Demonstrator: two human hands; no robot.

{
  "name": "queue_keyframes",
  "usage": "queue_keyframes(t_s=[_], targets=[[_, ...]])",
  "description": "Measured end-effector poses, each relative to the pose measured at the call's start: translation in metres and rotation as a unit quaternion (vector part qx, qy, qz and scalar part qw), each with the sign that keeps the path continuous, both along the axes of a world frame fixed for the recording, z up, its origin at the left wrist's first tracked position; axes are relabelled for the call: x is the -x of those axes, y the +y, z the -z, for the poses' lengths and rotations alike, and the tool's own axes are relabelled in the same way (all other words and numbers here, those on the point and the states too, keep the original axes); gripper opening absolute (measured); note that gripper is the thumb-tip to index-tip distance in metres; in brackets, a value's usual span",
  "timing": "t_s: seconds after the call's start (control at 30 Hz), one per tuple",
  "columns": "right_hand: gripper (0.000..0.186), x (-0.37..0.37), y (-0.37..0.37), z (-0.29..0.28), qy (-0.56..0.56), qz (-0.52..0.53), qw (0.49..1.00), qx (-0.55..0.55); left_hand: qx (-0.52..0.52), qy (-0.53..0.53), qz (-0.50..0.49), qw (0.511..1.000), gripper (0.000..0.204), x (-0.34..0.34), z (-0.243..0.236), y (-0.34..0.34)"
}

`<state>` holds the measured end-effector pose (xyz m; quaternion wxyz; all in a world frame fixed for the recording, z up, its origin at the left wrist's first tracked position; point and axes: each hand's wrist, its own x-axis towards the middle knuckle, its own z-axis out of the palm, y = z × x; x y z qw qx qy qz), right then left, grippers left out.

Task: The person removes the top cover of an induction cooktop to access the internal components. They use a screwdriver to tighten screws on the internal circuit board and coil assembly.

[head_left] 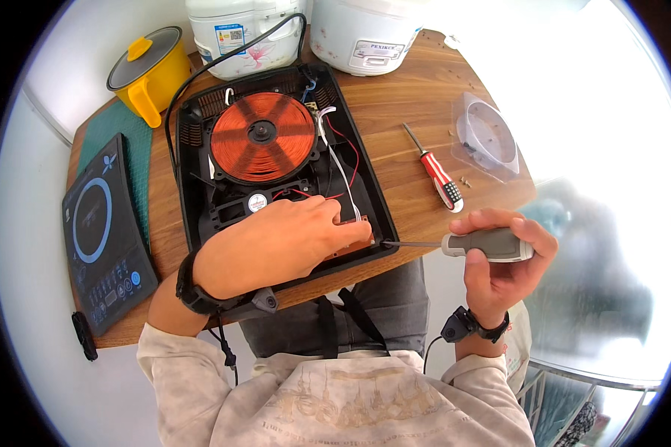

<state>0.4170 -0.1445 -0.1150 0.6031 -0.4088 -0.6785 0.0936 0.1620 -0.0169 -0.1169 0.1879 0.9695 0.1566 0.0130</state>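
An opened black induction cooker housing lies on the wooden table, with a round copper coil and red and white wires inside. My left hand reaches over its near part, fingers curled onto a small brown circuit board at the lower right, partly hidden by the fingers. My right hand grips a grey screwdriver held level, its tip at the housing's lower right corner. A second screwdriver, with a red, white and dark patterned handle, lies to the right.
The cooker's black glass top rests at left on a green mat. A yellow pot and two white appliances stand behind. A clear plastic dish and several screws are at right, beside a glass table.
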Motion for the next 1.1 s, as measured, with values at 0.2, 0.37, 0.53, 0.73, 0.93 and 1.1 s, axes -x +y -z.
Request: queue_keyframes(t_s=[0.2, 0.37, 0.53, 0.73, 0.93, 1.1], targets=[[0.054, -0.002, -0.001, -0.001, 0.007, 0.001, 1.0, 0.008, 0.011, -0.013, -0.011, 1.0, 0.042, 0.0, 0.0, 0.001], [0.053, -0.001, 0.0, 0.002, 0.029, 0.004, 1.0, 0.008, 0.022, -0.008, -0.017, 1.0, 0.044, -0.001, 0.0, 0.001], [0.052, 0.001, 0.005, 0.003, 0.056, -0.002, 0.998, 0.007, 0.027, 0.003, -0.008, 1.0, 0.049, -0.003, 0.0, 0.002], [0.053, 0.003, 0.007, 0.006, 0.056, -0.008, 0.998, 0.023, 0.02, -0.002, -0.006, 1.0, 0.052, -0.003, 0.005, 0.002], [0.054, 0.003, 0.008, 0.007, 0.067, -0.012, 0.997, 0.037, 0.023, -0.007, -0.001, 1.0, 0.052, -0.003, 0.007, 0.003], [0.054, 0.0, 0.007, 0.007, 0.049, -0.01, 0.998, 0.035, 0.021, -0.004, 0.001, 1.0, 0.052, -0.003, 0.007, 0.004]])
